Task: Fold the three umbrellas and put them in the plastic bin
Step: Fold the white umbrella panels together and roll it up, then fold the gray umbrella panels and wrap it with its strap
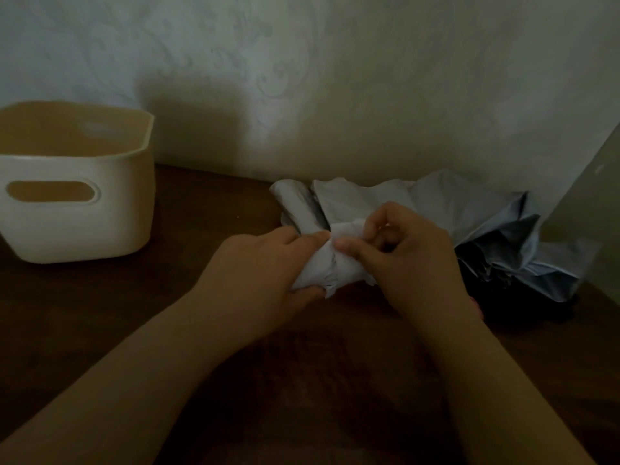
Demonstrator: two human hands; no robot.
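A pale grey umbrella [322, 270] lies bunched on the dark wooden table, gripped by both hands. My left hand [261, 273] clasps its lower end from the left. My right hand [409, 260] pinches the cloth from the right, thumb and fingers closed on a fold. Behind the hands lies more grey umbrella cloth [369, 199], loosely spread against the wall. To the right sits a crumpled blue-grey and black umbrella [513, 253]. The cream plastic bin [77, 226] stands at the far left, and what shows of its inside is bare.
A patterned pale wall [335, 78] rises right behind the table. A slanted grey-green panel [590, 209] closes off the right edge. Bare dark tabletop [208, 209] lies between the bin and the umbrellas.
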